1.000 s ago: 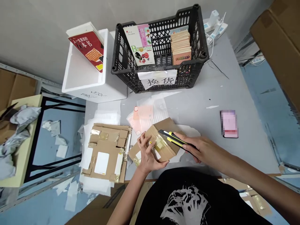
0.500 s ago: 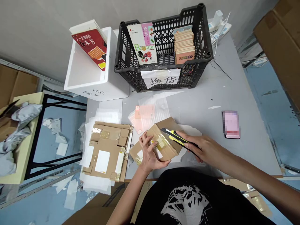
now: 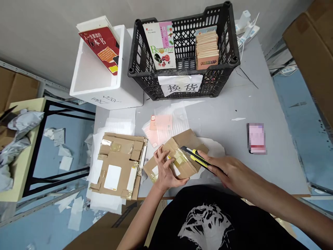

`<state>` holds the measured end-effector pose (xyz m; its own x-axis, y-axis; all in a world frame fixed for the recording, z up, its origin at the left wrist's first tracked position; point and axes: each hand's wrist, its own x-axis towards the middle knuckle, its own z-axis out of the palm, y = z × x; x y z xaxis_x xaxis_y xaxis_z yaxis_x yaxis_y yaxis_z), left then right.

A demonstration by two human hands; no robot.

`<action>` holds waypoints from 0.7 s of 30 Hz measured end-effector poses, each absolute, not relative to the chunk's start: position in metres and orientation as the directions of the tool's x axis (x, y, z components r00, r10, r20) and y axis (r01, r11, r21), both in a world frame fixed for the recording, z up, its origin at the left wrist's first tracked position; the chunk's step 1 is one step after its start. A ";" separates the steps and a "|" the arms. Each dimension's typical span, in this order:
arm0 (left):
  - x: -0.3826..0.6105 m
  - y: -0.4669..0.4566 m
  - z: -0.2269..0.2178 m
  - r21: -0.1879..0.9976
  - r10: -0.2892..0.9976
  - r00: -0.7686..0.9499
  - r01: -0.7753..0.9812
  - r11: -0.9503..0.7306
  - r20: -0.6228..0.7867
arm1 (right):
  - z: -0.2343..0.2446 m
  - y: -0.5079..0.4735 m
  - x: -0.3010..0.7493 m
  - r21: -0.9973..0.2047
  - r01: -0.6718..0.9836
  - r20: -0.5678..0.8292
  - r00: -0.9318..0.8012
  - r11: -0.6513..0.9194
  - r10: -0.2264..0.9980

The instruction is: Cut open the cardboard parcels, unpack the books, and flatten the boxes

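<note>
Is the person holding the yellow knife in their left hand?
No, the yellow utility knife is in the right hand; the left hand grips a taped cardboard package.

plastic crate (image 3: 221, 74) behind cardboard parcel (image 3: 182, 166) | flattened carton (image 3: 117, 161) left | phone (image 3: 256, 139) right

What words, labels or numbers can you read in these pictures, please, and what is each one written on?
"换货" on the paper sign tied to the crate
"Beautiful" on the white book in the crate; its pink-band Chinese title is too small to be sure of
"人一生要读的60本书" on the red book
Handwriting on the foam box: too unclear to read
Orange cover of the small book: too small to read
Phone: blurred out, unreadable
</note>
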<state>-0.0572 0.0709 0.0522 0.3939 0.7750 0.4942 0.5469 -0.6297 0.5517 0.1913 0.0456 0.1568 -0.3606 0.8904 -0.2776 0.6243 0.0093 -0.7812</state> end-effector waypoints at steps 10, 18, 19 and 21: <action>-0.060 0.068 0.053 0.535 0.797 0.396 0.593 -0.602 0.457 | 0.164 0.036 0.190 -0.790 0.611 -0.340 -0.368 -0.050 0.865; -0.062 0.067 0.052 0.530 0.777 0.396 0.572 -0.626 0.490 | 0.176 0.018 0.187 -0.773 0.632 -0.337 -0.327 -0.060 0.883; -0.062 0.067 0.051 0.529 0.776 0.395 0.573 -0.626 0.491 | 0.176 0.015 0.186 -0.767 0.639 -0.335 -0.320 -0.058 0.886; -0.062 0.067 0.052 0.527 0.776 0.393 0.574 -0.627 0.494 | 0.177 0.008 0.184 -0.753 0.656 -0.329 -0.306 -0.053 0.894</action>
<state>-0.0617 0.0669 0.0516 0.3934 0.7757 0.4935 0.5738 -0.6266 0.5275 0.1840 0.0084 0.1768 -0.3056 0.8935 -0.3290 0.6564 -0.0526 -0.7525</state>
